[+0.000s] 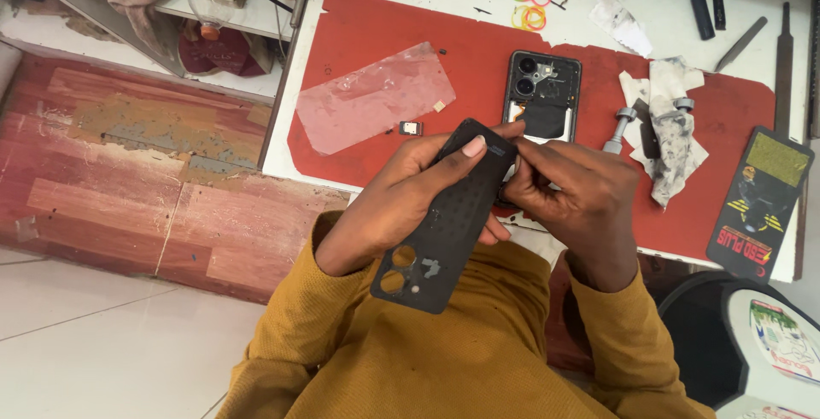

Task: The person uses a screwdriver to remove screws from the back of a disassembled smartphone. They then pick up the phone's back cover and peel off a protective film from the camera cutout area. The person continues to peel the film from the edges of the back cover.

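I hold a black phone back cover with camera cut-outs tilted over the table's near edge. My left hand grips it from the left, thumb on its top end. My right hand pinches the cover's upper right edge with its fingertips. Just beyond my hands an opened black phone lies on the red work mat, its insides and camera lenses showing.
A clear plastic film and a small dark part lie on the mat's left. A dirty white rag and a grey tool sit to the right, with another black cover, files and coloured rubber bands beyond.
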